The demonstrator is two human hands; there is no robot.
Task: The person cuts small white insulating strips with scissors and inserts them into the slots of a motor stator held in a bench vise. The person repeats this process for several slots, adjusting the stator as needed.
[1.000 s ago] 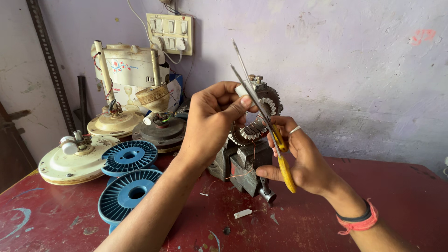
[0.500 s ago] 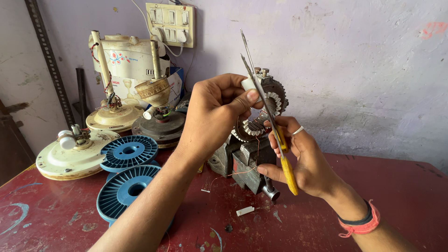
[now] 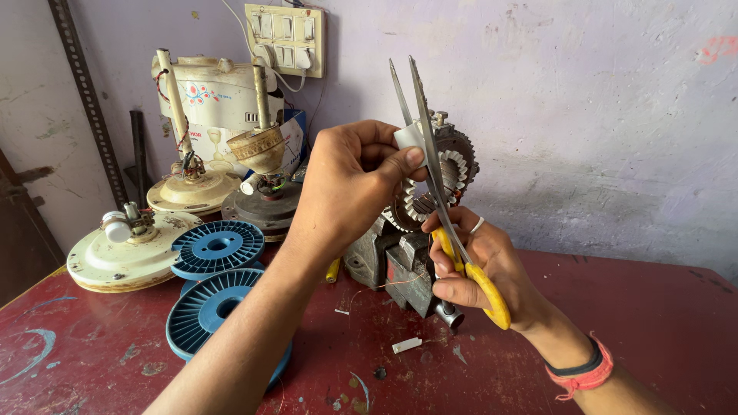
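Note:
My left hand (image 3: 350,180) pinches a small white strip (image 3: 408,138) between thumb and forefinger, held up at chest height. My right hand (image 3: 480,265) grips yellow-handled scissors (image 3: 430,154), blades pointing up and slightly apart, with the white strip between them. Behind both hands a round toothed metal stator (image 3: 453,173) sits clamped in a grey bench vise (image 3: 388,261) on the red table (image 3: 653,307). A thin copper wire hangs in front of the vise.
Two blue plastic spools (image 3: 215,296) lie at the left. Cream fan motor housings (image 3: 123,253) and a white appliance (image 3: 219,100) stand at the back left under a wall switchboard (image 3: 284,34). A small white offcut (image 3: 406,345) lies on the table.
The view has shifted slightly; my hands with the scissors and the strip have stayed together, and the blades now sit around the white strip.

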